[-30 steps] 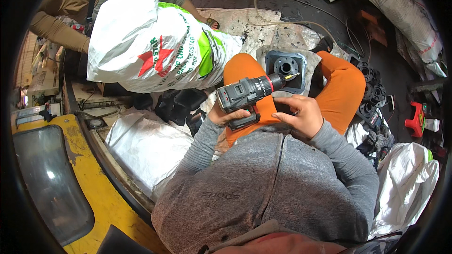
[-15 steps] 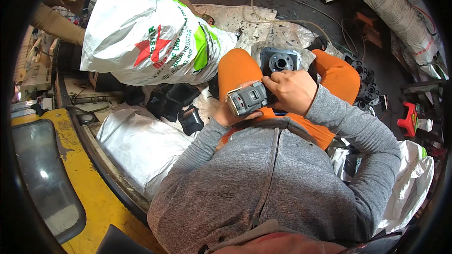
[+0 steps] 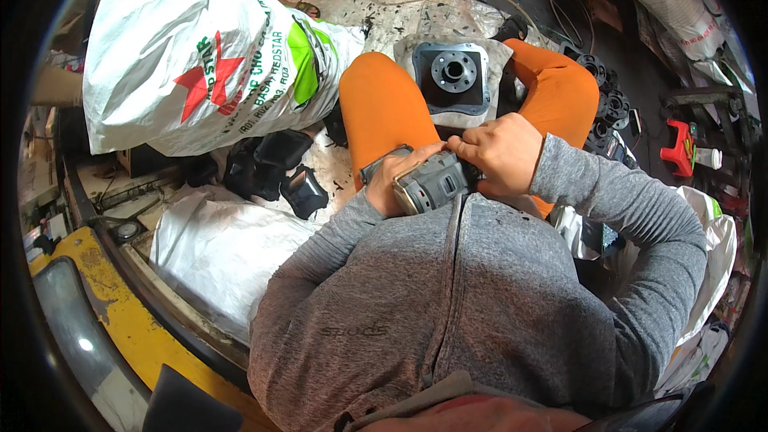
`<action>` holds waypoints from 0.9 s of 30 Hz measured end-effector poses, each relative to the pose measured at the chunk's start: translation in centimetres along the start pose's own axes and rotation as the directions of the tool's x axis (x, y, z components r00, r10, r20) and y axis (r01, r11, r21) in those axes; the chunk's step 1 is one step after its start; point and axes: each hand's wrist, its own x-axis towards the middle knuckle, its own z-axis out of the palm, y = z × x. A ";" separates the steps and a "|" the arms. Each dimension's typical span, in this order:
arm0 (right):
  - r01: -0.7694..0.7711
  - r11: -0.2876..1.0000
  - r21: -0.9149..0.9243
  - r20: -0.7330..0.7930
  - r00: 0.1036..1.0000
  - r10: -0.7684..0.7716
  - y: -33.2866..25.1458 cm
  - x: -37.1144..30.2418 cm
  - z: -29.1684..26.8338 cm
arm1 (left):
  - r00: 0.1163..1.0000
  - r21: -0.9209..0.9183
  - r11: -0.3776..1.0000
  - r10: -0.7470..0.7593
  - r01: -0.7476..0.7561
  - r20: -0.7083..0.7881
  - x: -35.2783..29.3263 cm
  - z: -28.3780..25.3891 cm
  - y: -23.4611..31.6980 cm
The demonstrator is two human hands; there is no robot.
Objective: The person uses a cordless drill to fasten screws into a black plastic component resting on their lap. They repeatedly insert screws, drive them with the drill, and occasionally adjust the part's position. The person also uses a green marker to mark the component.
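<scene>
At the far left, a worn yellow panel [image 3: 152,344] frames a dark window [image 3: 80,328]. Above it stands a big white sack [image 3: 148,48] marked with 1 red star and green patches. Lower down, a crumpled white sheet [image 3: 220,260] is spread out, with black molded pieces [image 3: 304,192] lying just beside it. Next comes the left hand [image 3: 400,180], its fingers wrapped firmly around the gray cordless drill [image 3: 436,186], which is held sideways over the lap, close against the gray jacket [image 3: 384,272]. Beyond the drill, between the 2 orange-clad legs [image 3: 384,112], sits a squarish dark part [image 3: 474,104] topped by a round flange [image 3: 454,72] with a central hole. The right hand [image 3: 504,152] meets the drill's front end, fingers curled closed on it; they cover the tip, so whether it carries a bit cannot be told. Farther right, black ringed parts [image 3: 614,106] lie in a heap outside the knee, near a red object [image 3: 678,148] and a white cylinder [image 3: 708,158].
</scene>
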 end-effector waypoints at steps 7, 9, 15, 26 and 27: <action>-0.068 0.997 -0.029 0.154 0.985 0.072 1.2 1.2 -4.1 | 0.953 -0.216 0.930 -0.279 0.298 0.113 -0.3 -0.3 -1.6; -0.089 0.991 -0.095 0.173 0.979 0.104 1.3 1.2 -4.2 | 0.958 -0.281 0.916 -0.265 0.287 0.114 -0.6 0.2 -2.7; -0.048 0.989 -0.142 -0.074 0.997 0.037 1.3 0.2 -1.9 | 0.965 -0.215 0.943 -0.231 0.253 0.121 0.1 0.0 -2.4; 0.037 0.999 -0.027 0.001 0.999 -0.037 2.2 0.5 -0.9 | 0.956 -0.150 0.949 -0.258 0.278 0.138 -1.5 0.5 -3.0; 0.050 0.999 -0.015 0.009 0.999 -0.050 2.5 0.5 -0.7 | 0.970 -0.095 0.968 -0.222 0.231 0.099 -1.3 0.3 -2.5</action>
